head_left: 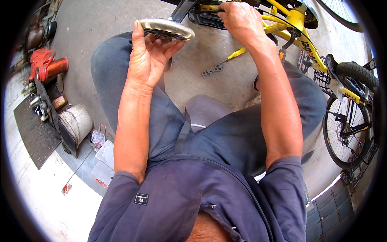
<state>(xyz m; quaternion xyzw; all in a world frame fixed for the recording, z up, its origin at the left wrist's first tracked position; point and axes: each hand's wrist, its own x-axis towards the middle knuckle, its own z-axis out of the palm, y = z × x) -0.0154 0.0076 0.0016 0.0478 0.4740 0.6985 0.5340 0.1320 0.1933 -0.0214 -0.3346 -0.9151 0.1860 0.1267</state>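
Note:
My left hand (146, 60) grips a small training wheel (171, 26) with a shiny pale rim, thumb at its outer edge and fingers beneath it. A dark metal bracket (183, 10) rises from the wheel toward the top edge. My right hand (242, 24) is closed, its fingers curled beside the yellow bicycle (278, 27) near a dark part; what they pinch I cannot make out. On the floor between my knees lie a yellow-handled screwdriver (236, 53) and a grey dumbbell-shaped multi-wrench (212, 71), end to end.
At the left stand an orange-red cylinder (54, 68), a dirty white bucket (76, 123) and a dark mat (34, 129). Another bicycle (346, 121) with black tyres stands at the right. Part of a further wheel (342, 12) shows at the upper right.

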